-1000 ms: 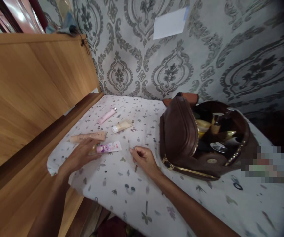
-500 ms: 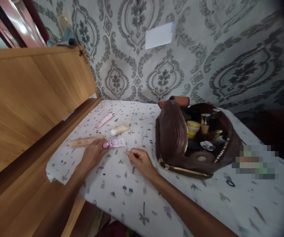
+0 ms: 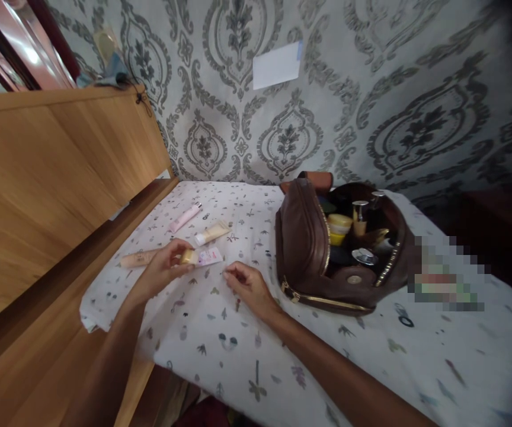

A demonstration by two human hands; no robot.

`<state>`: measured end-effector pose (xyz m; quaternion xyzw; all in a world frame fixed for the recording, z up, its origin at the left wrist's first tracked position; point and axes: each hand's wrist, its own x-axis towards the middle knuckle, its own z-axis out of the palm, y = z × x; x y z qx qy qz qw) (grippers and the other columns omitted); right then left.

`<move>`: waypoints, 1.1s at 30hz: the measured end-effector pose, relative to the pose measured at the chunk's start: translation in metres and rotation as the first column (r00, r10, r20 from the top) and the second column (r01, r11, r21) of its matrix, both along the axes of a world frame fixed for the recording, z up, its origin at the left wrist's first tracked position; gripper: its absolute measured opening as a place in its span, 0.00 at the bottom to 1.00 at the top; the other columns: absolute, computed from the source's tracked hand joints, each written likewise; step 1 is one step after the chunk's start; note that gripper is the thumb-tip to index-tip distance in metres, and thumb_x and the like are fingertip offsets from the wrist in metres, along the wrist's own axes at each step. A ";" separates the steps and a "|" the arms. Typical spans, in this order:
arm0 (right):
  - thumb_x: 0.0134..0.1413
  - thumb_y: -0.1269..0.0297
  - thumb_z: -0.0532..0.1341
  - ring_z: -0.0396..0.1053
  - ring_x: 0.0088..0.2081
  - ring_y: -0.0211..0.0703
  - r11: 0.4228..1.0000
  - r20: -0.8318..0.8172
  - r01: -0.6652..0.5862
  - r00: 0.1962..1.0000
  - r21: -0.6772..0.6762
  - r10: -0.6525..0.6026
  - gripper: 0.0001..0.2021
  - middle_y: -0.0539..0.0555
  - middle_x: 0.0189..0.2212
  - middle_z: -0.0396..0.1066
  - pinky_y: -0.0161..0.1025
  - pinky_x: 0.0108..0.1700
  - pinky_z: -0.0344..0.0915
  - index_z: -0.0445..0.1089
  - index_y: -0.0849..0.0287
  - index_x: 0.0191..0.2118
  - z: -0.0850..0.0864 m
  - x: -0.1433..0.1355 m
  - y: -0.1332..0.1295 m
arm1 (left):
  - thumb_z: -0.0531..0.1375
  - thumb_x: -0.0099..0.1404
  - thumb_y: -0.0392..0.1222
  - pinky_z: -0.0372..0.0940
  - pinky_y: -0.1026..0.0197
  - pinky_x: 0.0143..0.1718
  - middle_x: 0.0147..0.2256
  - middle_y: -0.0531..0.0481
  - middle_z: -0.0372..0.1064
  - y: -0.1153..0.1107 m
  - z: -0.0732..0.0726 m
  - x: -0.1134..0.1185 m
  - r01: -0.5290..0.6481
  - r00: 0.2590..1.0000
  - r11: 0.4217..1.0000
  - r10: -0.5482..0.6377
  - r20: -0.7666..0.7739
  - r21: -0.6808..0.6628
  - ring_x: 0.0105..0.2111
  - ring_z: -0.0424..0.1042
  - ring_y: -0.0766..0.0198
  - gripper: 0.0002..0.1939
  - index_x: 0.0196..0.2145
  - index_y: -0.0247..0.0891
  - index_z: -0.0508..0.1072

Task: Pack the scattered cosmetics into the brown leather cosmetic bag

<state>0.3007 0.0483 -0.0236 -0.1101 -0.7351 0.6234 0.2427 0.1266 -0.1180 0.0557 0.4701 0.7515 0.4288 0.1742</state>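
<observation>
My left hand [image 3: 165,267] is at the left, thumb and fingers apart on either side of a yellow cap [image 3: 188,257]. The cap sits at the near-left end of a white tube with pink and purple print [image 3: 209,256], which lies on the cloth. Whether the two are one piece I cannot tell. To the right, my right hand [image 3: 249,287] hovers over the cloth with fingers loosely curled and nothing visible in them. Partly behind the left hand lies a long peach tube [image 3: 138,258]. Beyond are a cream tube [image 3: 212,233] and a pink tube [image 3: 185,217].
A brown zipped bag [image 3: 300,231] stands unzipped at the right, holding a yellow-lidded jar [image 3: 339,228] and silver-capped bottles. The patterned white cloth [image 3: 256,356] covers the surface. A wooden panel [image 3: 69,172] rises at the left, and a patterned wall [image 3: 238,101] stands behind.
My left hand's fingers have spread and lifted, uncovering the yellow cap. The printed tube stays on the cloth. My right hand's fingers have loosened from a tighter curl. The view has shifted slightly.
</observation>
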 end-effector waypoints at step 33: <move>0.51 0.63 0.64 0.67 0.36 0.42 0.974 -0.077 0.227 0.971 -0.012 -0.227 0.14 0.51 0.36 0.70 0.38 0.38 0.66 0.64 0.57 0.43 -0.006 -0.003 -0.004 | 0.56 0.68 0.53 0.63 0.60 0.39 0.34 0.50 0.69 0.072 -0.032 0.027 0.310 0.937 0.948 -0.317 0.147 0.069 0.35 0.68 0.61 0.16 0.38 0.36 0.72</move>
